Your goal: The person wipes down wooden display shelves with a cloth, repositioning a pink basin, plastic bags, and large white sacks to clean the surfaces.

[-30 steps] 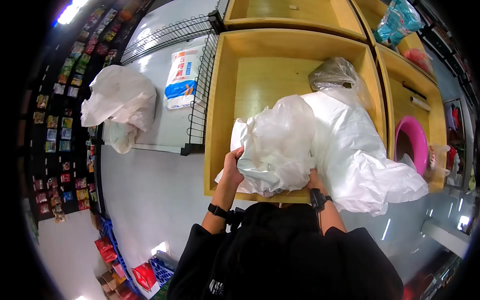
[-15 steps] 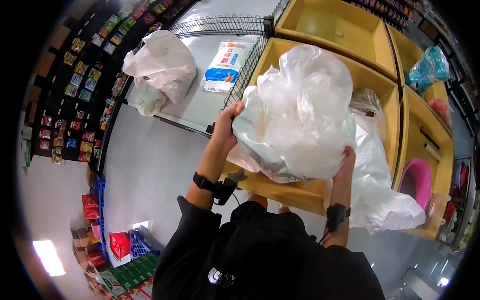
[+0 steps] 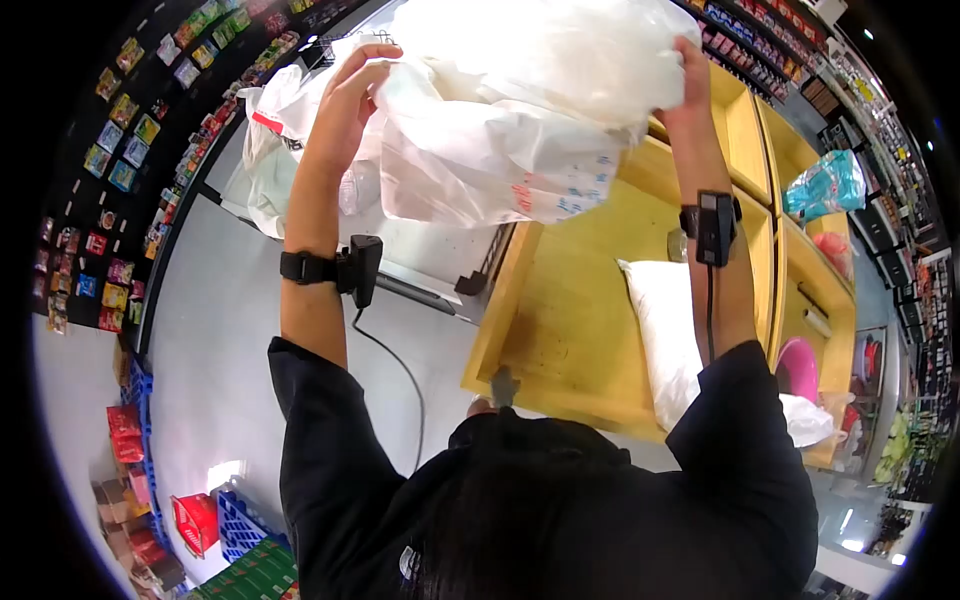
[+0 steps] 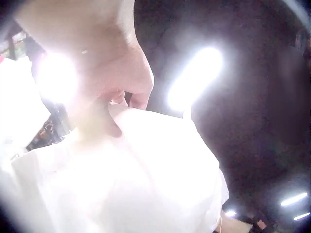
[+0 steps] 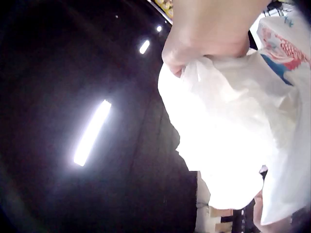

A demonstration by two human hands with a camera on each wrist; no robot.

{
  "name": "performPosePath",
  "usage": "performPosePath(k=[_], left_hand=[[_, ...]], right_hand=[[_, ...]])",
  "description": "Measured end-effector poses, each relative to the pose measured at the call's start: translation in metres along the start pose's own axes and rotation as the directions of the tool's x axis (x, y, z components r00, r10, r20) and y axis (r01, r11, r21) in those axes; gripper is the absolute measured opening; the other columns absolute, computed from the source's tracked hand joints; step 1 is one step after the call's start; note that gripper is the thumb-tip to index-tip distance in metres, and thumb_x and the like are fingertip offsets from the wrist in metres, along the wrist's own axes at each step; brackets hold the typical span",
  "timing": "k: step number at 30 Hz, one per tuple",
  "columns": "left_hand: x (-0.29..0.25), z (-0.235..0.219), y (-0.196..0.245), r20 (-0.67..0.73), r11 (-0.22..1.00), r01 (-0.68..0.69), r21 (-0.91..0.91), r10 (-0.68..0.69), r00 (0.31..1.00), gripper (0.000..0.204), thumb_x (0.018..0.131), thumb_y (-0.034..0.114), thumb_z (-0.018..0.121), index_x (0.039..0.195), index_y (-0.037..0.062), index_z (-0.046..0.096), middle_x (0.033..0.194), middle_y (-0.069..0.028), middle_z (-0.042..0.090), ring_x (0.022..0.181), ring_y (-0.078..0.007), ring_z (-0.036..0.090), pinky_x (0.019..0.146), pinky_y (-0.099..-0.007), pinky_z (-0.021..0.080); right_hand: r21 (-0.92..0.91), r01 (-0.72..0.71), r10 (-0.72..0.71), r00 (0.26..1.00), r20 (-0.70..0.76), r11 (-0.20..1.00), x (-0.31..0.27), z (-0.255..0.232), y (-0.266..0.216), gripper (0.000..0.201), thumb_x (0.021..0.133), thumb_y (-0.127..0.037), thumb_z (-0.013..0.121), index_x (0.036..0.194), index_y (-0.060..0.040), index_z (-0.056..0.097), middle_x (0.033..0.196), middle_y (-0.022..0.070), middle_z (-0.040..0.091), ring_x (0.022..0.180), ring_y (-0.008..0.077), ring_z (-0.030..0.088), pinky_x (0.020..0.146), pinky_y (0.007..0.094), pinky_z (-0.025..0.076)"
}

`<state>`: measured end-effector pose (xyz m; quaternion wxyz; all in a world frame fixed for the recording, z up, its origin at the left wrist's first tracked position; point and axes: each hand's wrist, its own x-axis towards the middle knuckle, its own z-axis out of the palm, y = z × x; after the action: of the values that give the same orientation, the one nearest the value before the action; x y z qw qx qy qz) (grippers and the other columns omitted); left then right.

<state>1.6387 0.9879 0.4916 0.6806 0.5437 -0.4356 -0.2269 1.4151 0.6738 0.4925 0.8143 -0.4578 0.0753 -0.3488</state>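
A large translucent white plastic bag (image 3: 500,150) with red and blue print hangs raised between both hands, above the shelf and the wooden bin. My left hand (image 3: 352,100) pinches its left edge; in the left wrist view the fingers of that hand (image 4: 121,82) curl over the bag (image 4: 150,155). On the right side my right hand (image 3: 688,85) grips the bag, and the right wrist view shows the hand (image 5: 204,39) closed round the gathered plastic (image 5: 218,111). The bag's upper part runs out of the head view.
Below is a wooden bin (image 3: 580,310) with a full white bag (image 3: 660,330) at its right side. Another white bag (image 3: 265,180) stands on the shelf at left. Further right are a pink basin (image 3: 798,368) and a teal package (image 3: 828,185). Hanging packets line the left wall.
Both hands have lifted the bag up out of the bin, forward and to the left, and its printed side has come into view. The head view has shifted too.
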Motion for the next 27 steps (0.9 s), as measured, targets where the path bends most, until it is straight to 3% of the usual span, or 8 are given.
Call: performPosePath(k=[6, 10, 14, 20, 21, 24, 25, 27], left_hand=[[-0.022, -0.046, -0.122, -0.073, 0.927, 0.104, 0.361, -0.083, 0.994, 0.034, 0.077, 0.01, 0.058, 0.11, 0.0039, 0.054, 0.094, -0.0041, 0.055, 0.081, -0.0111, 0.048, 0.073, -0.0236, 0.039], [-0.083, -0.048, -0.286, -0.055, 0.889, 0.146, 0.433, -0.136, 0.989, 0.05, 0.073, 0.006, 0.054, 0.122, 0.0026, 0.043, 0.117, -0.0139, 0.048, 0.112, -0.0241, 0.044, 0.096, -0.0321, 0.033], [-0.101, -0.023, -0.32, -0.154, 0.897, 0.27, 0.35, -0.23, 0.961, 0.056, 0.073, 0.004, 0.052, 0.126, 0.0013, 0.036, 0.127, -0.016, 0.043, 0.122, -0.0272, 0.038, 0.103, -0.0345, 0.027], [-0.074, -0.058, -0.393, -0.094, 0.878, 0.329, 0.347, -0.317, 0.944, 0.059, 0.075, 0.003, 0.052, 0.132, 0.0067, 0.035, 0.128, -0.0142, 0.042, 0.12, -0.0251, 0.038, 0.101, -0.0349, 0.031], [-0.087, -0.036, -0.33, -0.105, 0.814, 0.574, -0.093, -0.581, 0.807, 0.053, 0.081, 0.013, 0.05, 0.132, 0.0098, 0.034, 0.125, -0.0154, 0.042, 0.113, -0.0251, 0.041, 0.095, -0.0356, 0.037], [-0.104, 0.001, -0.223, -0.532, 0.854, 0.374, -0.363, -0.519, 0.669, 0.05, 0.08, 0.013, 0.05, 0.129, 0.0082, 0.037, 0.11, -0.0143, 0.048, 0.097, -0.0248, 0.053, 0.077, -0.0358, 0.05], [-0.122, -0.014, -0.241, -0.502, 0.965, 0.255, 0.059, -0.192, 0.843, 0.046, 0.082, 0.016, 0.05, 0.125, 0.0032, 0.038, 0.11, -0.0152, 0.048, 0.103, -0.0246, 0.049, 0.086, -0.0392, 0.046], [-0.121, 0.071, -0.172, -0.774, 0.959, 0.27, 0.081, -0.11, 0.624, 0.04, 0.085, 0.015, 0.047, 0.12, -0.0004, 0.041, 0.11, -0.0139, 0.048, 0.106, -0.0225, 0.046, 0.089, -0.0358, 0.041]], right_hand=[[-0.701, 0.055, -0.037, 0.998, 0.041, 0.712, 0.037, -0.018, 0.119, 0.047, 0.083, -0.034, 0.056, 0.118, -0.0035, 0.05, 0.108, 0.0101, 0.059, 0.097, 0.0194, 0.058, 0.084, 0.0344, 0.048], [-0.542, -0.363, 0.224, 0.925, -0.306, 0.757, -0.023, -0.064, 0.221, 0.077, 0.08, -0.037, 0.063, 0.135, -0.002, 0.023, 0.126, 0.0134, 0.046, 0.113, 0.025, 0.046, 0.091, 0.0427, 0.039], [-0.488, -0.599, 0.341, 0.784, -0.518, 0.635, -0.107, -0.071, 0.227, 0.095, 0.074, -0.03, 0.069, 0.141, -0.009, 0.004, 0.138, 0.0169, 0.029, 0.124, 0.027, 0.033, 0.094, 0.0459, 0.034], [-0.167, -0.579, 0.316, 0.637, -0.703, 0.798, -0.245, -0.124, 0.198, 0.066, 0.08, -0.016, 0.059, 0.134, -0.0088, 0.023, 0.118, 0.0113, 0.046, 0.102, 0.0182, 0.05, 0.079, 0.0334, 0.044], [-0.078, -0.629, 0.354, 0.531, -0.77, 0.773, -0.272, -0.131, 0.187, 0.055, 0.081, -0.015, 0.058, 0.129, -0.0085, 0.032, 0.108, 0.0087, 0.051, 0.095, 0.016, 0.053, 0.075, 0.0303, 0.045], [0.016, -0.41, 0.202, 0.415, -0.887, 0.912, -0.337, -0.168, 0.157, 0.031, 0.077, -0.018, 0.059, 0.105, -0.0085, 0.048, 0.085, 0.0027, 0.051, 0.075, 0.0133, 0.055, 0.059, 0.0269, 0.044], [0.026, -0.387, 0.19, 0.392, -0.9, 0.922, -0.35, -0.184, 0.147, 0.031, 0.077, -0.018, 0.059, 0.105, -0.0085, 0.048, 0.085, 0.0027, 0.051, 0.075, 0.0133, 0.055, 0.059, 0.0269, 0.044], [0.08, -0.239, 0.158, 0.328, -0.931, 0.968, -0.378, -0.21, 0.129, 0.019, 0.081, -0.016, 0.057, 0.097, -0.009, 0.051, 0.085, 0.0022, 0.053, 0.079, 0.0154, 0.055, 0.065, 0.0279, 0.044]])
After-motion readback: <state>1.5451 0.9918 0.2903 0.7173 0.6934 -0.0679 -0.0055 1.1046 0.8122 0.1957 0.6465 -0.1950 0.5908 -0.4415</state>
